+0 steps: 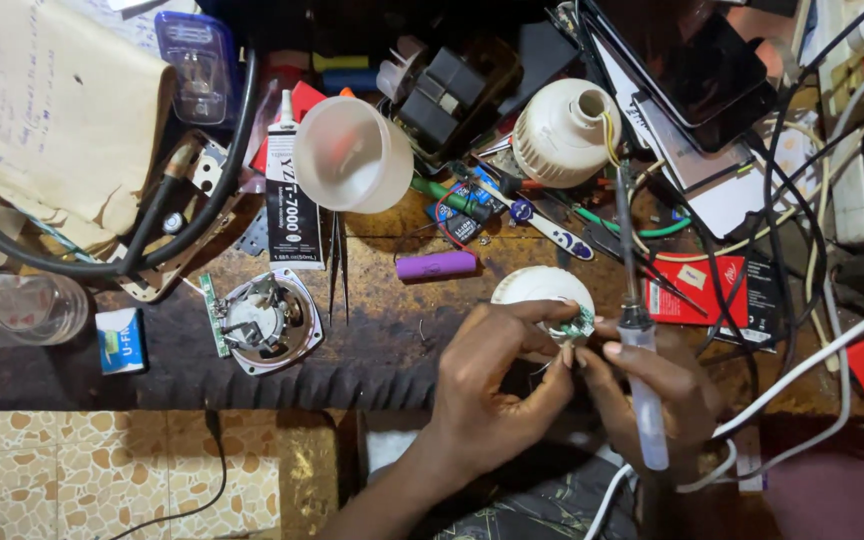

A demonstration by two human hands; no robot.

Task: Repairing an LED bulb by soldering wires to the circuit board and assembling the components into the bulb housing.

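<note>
My left hand point(497, 375) pinches a small green circuit board point(579, 324) with thin wires, held just over a white round bulb base point(537, 288). My right hand point(652, 385) grips a soldering iron point(640, 345) with a pale blue handle, its dark shaft pointing away from me toward the back of the bench; the right fingertips also touch the board. A white cable runs from the iron's handle toward the lower right.
On the worn wooden bench point(382, 320) lie a purple cylindrical cell point(436, 265), a tube of glue point(290, 190), tweezers point(338, 262), a translucent bulb dome point(352, 155), a white bulb housing point(564, 132), a round metal lamp part point(262, 322), a red box point(714, 300), a dark phone point(697, 60) and tangled cables.
</note>
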